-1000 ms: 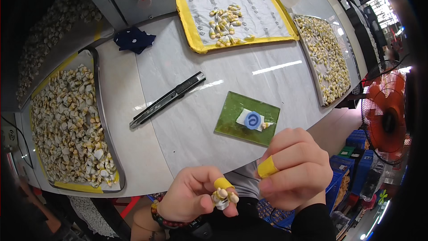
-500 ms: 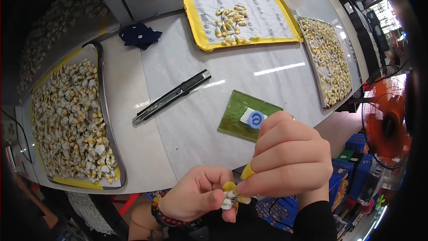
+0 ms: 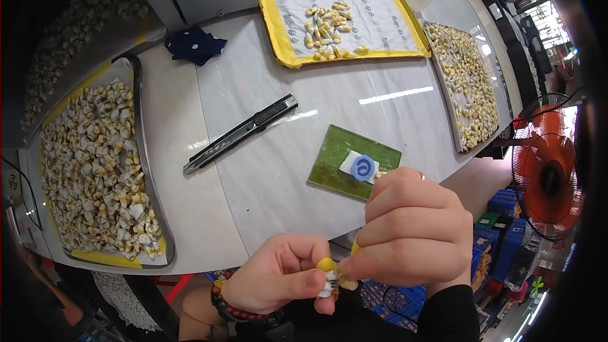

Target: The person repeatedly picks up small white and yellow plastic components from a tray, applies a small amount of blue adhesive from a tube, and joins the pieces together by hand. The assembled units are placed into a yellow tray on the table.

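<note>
My left hand (image 3: 275,277) is closed, thumb against fingers, around a small white-and-yellow figurine (image 3: 329,283) with dark marks on it. At the figurine's right side, the thumb and fingertips of my right hand (image 3: 415,231) pinch together, touching it. Something yellow (image 3: 355,244) shows at a right finger; whether it is worn or held I cannot tell. Just beyond my right hand lies a green glass-like plate (image 3: 326,171). On the plate are a white pad (image 3: 348,161) and a round blue piece (image 3: 363,168) with a dark ring mark.
A black utility knife (image 3: 240,133) lies on the table, with a dark blue cloth (image 3: 195,45) beyond it. Full trays stand left (image 3: 144,171) and right (image 3: 451,109). A yellow-edged tray (image 3: 272,31) at the back holds several small pieces. An orange fan (image 3: 548,171) is at far right.
My right hand has shifted slightly right and down, uncovering a small pale-yellow bit beside the blue piece. The figurine has turned or moved a little right between my fingers.
</note>
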`<state>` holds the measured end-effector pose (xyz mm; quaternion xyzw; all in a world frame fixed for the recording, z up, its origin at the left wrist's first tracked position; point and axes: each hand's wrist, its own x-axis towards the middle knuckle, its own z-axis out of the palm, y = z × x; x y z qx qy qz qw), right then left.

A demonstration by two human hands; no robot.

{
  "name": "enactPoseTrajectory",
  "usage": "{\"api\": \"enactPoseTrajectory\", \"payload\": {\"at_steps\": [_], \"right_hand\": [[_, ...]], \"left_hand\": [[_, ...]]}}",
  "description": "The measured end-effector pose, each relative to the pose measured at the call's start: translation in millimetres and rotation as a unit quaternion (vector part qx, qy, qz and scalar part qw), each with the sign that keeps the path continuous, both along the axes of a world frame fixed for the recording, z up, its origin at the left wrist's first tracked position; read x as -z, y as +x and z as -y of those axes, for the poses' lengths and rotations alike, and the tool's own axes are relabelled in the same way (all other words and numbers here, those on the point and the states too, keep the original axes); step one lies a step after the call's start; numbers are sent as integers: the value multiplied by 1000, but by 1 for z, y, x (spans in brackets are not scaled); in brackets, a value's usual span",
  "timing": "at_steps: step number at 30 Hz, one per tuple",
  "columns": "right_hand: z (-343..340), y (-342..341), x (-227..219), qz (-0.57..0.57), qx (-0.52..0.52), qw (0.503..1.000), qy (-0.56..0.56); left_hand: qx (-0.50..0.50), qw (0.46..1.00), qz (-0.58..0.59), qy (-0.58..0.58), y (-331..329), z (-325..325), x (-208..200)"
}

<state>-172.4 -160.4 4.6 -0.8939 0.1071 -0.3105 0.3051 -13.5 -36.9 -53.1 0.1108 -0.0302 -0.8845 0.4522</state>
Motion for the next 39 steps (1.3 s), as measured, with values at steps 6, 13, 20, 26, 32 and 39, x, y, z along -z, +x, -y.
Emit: {"api": "enactPoseTrajectory", "payload": {"at_steps": [6,13,20,26,32,39], "right_hand": [[0,0,0,2,2,1000,1],[0,0,0,4,5,1000,18],[-6,0,-8,-31,29,996,79],[1,-7,-8,-30,-21,995,98],[-4,-10,-14,-35,-22,995,95],[-1,-15,-15,9,-58,998,35]], "left_hand": [[0,1000,-10,-3,-1,1,-1],[37,999,1,-12,-2,-1,6],[21,1000,-5,11,-9,-6,5],[5,999,48,3,-10,6,-17],[18,998,52,-19,-10,-6,-6],[61,996,64,-12,-8,-3,-13]]}}
